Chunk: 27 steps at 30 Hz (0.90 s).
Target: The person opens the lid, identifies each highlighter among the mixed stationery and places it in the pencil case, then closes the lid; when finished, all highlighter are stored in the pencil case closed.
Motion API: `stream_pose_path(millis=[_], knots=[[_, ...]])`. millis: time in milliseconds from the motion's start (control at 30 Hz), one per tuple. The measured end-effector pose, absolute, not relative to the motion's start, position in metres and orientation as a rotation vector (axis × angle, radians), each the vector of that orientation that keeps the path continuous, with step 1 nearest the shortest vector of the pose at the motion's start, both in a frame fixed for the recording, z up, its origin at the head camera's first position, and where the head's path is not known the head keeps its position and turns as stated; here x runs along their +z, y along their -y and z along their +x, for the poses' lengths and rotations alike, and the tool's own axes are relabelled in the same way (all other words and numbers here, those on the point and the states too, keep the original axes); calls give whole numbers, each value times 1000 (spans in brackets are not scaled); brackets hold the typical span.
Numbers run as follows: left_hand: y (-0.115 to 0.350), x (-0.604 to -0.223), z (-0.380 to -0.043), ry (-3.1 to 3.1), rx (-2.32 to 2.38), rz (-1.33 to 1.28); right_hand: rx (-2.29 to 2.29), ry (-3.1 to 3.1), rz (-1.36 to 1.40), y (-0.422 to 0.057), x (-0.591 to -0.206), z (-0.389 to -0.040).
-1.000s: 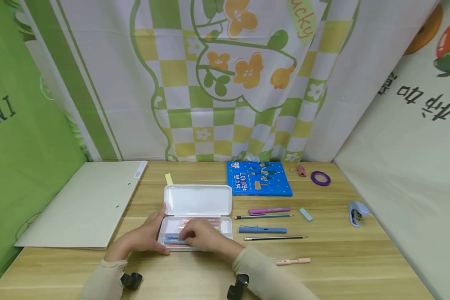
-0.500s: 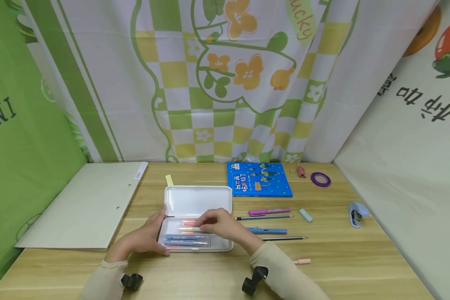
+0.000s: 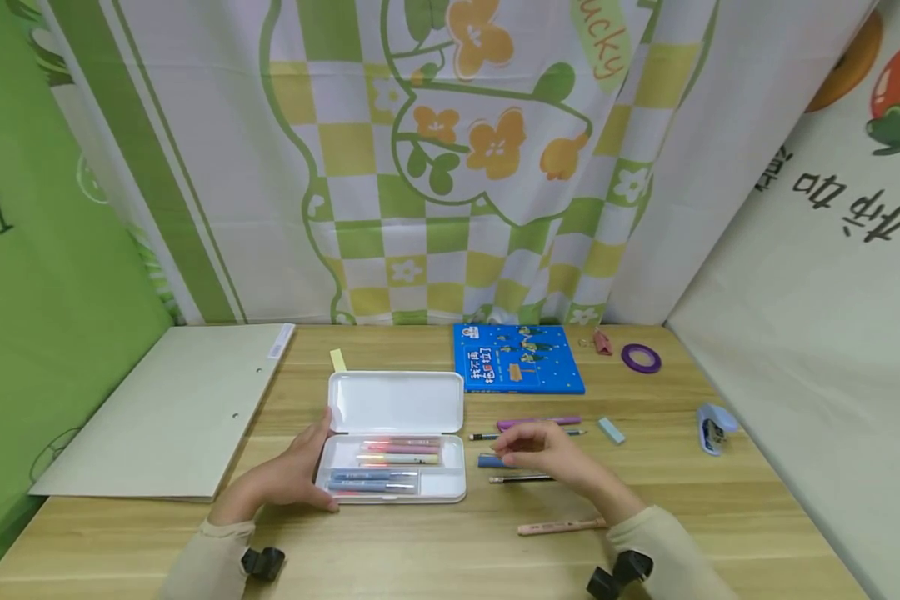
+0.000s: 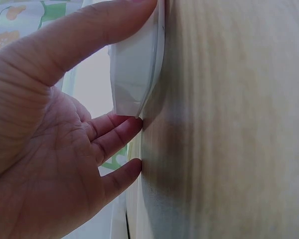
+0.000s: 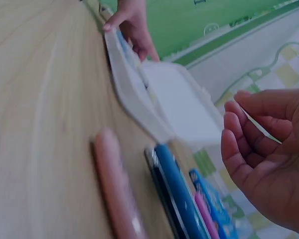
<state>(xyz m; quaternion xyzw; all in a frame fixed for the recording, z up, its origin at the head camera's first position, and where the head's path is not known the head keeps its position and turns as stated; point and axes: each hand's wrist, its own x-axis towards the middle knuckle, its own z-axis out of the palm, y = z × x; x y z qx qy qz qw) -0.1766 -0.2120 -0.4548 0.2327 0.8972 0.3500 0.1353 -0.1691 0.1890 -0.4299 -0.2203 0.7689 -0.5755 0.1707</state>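
Note:
A white pencil case (image 3: 396, 403) lies with its lid back on the wooden table. Pink and yellow pens (image 3: 399, 458) fill its upper part, and blue pens (image 3: 371, 487) lie in the lower left compartment. My left hand (image 3: 294, 477) holds the case's left end, thumb at the front corner and fingers behind. Over the row of pens to the right hovers my right hand (image 3: 551, 454), fingers loosely bent and holding nothing. It partly covers a blue pen (image 3: 490, 461), a dark pencil (image 3: 516, 480) and a teal pencil (image 3: 483, 437). In the right wrist view its fingertips (image 5: 231, 114) are bare.
A peach pen (image 3: 558, 527) lies nearer the front. Behind are a purple pen (image 3: 547, 422), an eraser (image 3: 611, 430), a blue book (image 3: 521, 358), a pink clip (image 3: 603, 342) and purple tape (image 3: 641, 357). A stapler (image 3: 716, 429) sits far right, a large folder (image 3: 172, 408) left.
My right hand has lifted out of the pencil case, leaving a pale yellow pen in its upper part, and moved right over the loose pens. The left hand has stayed put.

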Motion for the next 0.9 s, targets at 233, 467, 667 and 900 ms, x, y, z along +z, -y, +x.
stream_pose_path(millis=[233,467,667,900], knots=[[213,-456,-177,-2611,1017,714,-1581,-2078,-634,-238,-442,-150],[214,-458,-178,-2614,1022,746,-1421,-2019,-753,-263,-455,-143],[214,-458,-178,-2615,1026,759,-1291,-2066,-871,-268,-459,-140],[214,-458,-179,-2617,1021,744,-1221,-2134,-901,-265,-460,-140]])
